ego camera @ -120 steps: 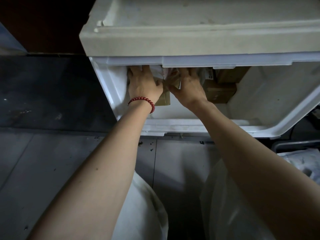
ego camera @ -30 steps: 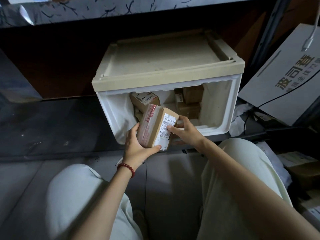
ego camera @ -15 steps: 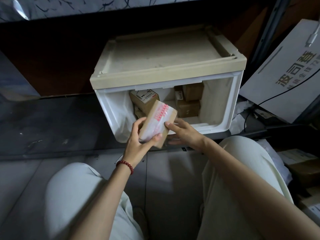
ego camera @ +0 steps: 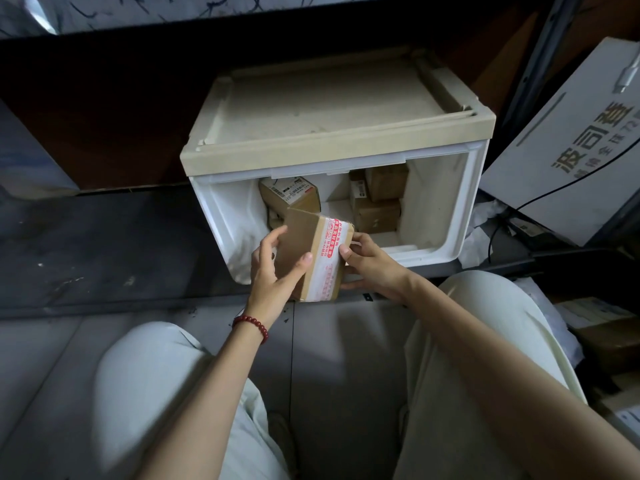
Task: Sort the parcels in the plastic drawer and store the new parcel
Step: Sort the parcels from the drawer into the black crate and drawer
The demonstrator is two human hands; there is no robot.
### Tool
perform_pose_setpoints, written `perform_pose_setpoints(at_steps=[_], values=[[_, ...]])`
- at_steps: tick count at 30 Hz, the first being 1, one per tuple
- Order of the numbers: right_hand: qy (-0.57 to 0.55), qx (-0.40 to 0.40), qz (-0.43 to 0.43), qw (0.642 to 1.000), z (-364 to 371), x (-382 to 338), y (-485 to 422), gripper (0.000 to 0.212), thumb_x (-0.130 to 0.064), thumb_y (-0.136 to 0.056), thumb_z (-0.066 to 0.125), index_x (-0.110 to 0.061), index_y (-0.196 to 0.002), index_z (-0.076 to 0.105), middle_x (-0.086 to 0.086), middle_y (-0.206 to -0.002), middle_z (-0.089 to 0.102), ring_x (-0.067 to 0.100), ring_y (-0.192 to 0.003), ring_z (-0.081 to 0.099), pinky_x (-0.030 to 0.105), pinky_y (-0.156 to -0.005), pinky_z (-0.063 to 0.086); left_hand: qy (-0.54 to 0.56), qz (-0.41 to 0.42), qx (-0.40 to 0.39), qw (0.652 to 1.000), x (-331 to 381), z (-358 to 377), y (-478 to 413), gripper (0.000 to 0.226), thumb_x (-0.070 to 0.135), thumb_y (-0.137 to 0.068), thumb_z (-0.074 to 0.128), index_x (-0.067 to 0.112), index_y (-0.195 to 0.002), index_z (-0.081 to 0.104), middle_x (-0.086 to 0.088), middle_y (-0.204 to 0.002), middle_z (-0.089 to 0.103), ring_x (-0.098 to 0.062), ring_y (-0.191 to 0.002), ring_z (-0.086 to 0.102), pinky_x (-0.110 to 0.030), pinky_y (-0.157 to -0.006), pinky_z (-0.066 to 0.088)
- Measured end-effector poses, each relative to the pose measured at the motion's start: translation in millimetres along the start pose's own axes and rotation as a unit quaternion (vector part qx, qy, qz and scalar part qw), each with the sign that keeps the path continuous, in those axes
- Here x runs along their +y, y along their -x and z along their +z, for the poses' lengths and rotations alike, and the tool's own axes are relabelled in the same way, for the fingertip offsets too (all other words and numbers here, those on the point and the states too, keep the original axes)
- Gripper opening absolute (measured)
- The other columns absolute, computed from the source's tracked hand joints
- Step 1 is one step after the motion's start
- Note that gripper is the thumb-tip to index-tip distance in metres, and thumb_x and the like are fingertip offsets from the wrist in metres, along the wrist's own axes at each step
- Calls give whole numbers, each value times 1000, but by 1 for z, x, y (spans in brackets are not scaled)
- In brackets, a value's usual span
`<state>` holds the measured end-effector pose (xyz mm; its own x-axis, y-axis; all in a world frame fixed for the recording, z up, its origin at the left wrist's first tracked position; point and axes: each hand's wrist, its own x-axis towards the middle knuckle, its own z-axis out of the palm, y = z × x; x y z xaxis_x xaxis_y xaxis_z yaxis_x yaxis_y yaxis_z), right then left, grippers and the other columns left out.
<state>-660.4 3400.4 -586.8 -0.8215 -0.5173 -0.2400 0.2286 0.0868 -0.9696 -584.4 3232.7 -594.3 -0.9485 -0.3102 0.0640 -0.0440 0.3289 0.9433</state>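
Left hand (ego camera: 273, 271) and right hand (ego camera: 370, 268) grip tilted parcel (ego camera: 311, 251) before drawer (ego camera: 433, 209).

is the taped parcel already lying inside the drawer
No, the left hand and right hand grip the parcel in front of the drawer's open mouth.

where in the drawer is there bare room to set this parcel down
Bare floor of the drawer shows front right, between the stacked boxes, the right wall and front lip. A narrow strip runs between that stack and the labelled box. The back is crowded.
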Motion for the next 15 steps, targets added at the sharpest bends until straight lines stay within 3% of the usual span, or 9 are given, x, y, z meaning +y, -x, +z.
perform_pose_setpoints(at_steps=[2,4,6,9,12,15], values=[[-12,-6,2,1000,2,-1,0,32,-22,-103,39,-15,-131,27,-5,-100,59,11,-87,62,44,-85,53,28,-47,2,998,1,-1,0,89,61,-65,75,45,-137,25,9,-138,35,-12,-120,41,-30,-92,39],[-18,-14,-1,1000,3,-1,0,29,-22,-103,38,-17,-127,24,-4,-99,60,13,-86,62,40,-82,55,33,-88,5,996,0,-2,-1,112,69,-50,77,32,-142,25,10,-132,47,-13,-114,51,-26,-86,43],[-25,-14,-2,1000,4,-2,1,26,-20,-103,39,-18,-124,23,-2,-98,60,15,-85,61,35,-76,55,24,-95,2,995,-2,-1,-2,111,72,-40,73,29,-136,36,12,-121,57,-9,-108,56,-22,-78,45],[-38,-23,4,999,5,-3,1,23,-20,-103,38,-18,-120,23,1,-99,59,21,-93,57,34,-74,55,30,-78,-3,997,-2,1,-2,96,68,-41,76,36,-124,40,22,-109,57,4,-101,54,-16,-72,43],[-48,-29,5,998,5,-4,2,21,-23,-103,40,-18,-117,25,2,-100,58,22,-99,56,36,-77,55,31,-64,-2,997,-1,0,-1,88,60,-52,77,37,-127,39,25,-107,55,9,-97,52,-13,-70,42],[-56,-24,2,998,6,-7,4,28,-25,-100,46,-17,-118,26,0,-100,59,20,-99,58,37,-77,56,27,-61,-4,998,-2,-1,-2,88,64,-52,74,41,-128,36,26,-107,54,7,-97,52,-16,-71,43]])
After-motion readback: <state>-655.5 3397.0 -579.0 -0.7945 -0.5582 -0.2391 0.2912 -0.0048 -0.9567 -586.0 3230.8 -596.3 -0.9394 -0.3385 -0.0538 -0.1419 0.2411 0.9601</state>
